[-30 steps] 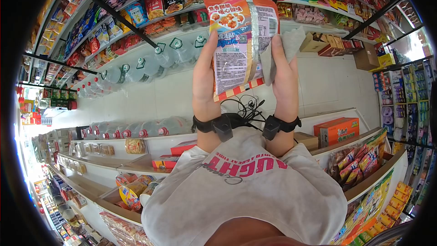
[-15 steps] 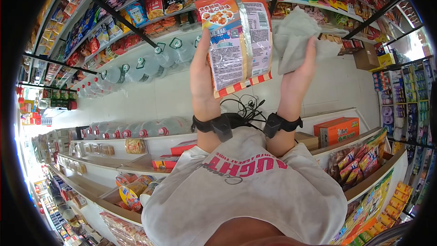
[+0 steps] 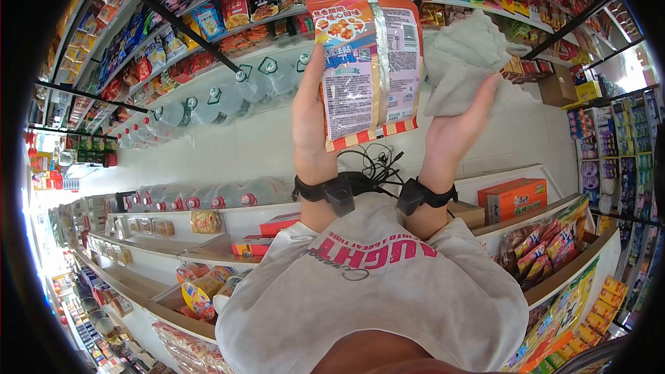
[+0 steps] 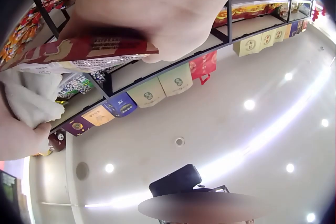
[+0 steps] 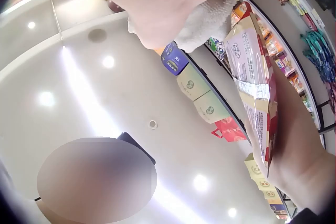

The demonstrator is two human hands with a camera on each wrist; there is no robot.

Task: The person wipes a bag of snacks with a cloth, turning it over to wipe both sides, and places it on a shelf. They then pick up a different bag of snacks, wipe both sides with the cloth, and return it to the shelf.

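Observation:
In the head view my left hand (image 3: 312, 114) grips a snack bag (image 3: 357, 90) by its left edge, thumb on the printed back, which faces up. To the right of the bag, my right hand (image 3: 457, 128) holds a crumpled grey cloth (image 3: 460, 59) between the thumb and hidden fingers. Cloth and bag are close together. The left wrist view shows the bag (image 4: 89, 56) edge-on under my left hand (image 4: 152, 8). From the right wrist view, the cloth (image 5: 205, 24) bunches against my right hand (image 5: 163, 3), with the bag (image 5: 252, 82) beyond it.
Shelves of packaged snacks (image 3: 263, 3) run along the far side, with large clear bottles (image 3: 225, 104) on the floor below them. Nearer, a low shelf holds an orange box (image 3: 512, 199) and bagged snacks (image 3: 547, 246). Black cables (image 3: 374, 163) lie beyond the shirt.
My right hand and the cloth have moved right, off the bag's right side, and the cloth has spread out. The bag shifted left, then slightly back right in my left hand.

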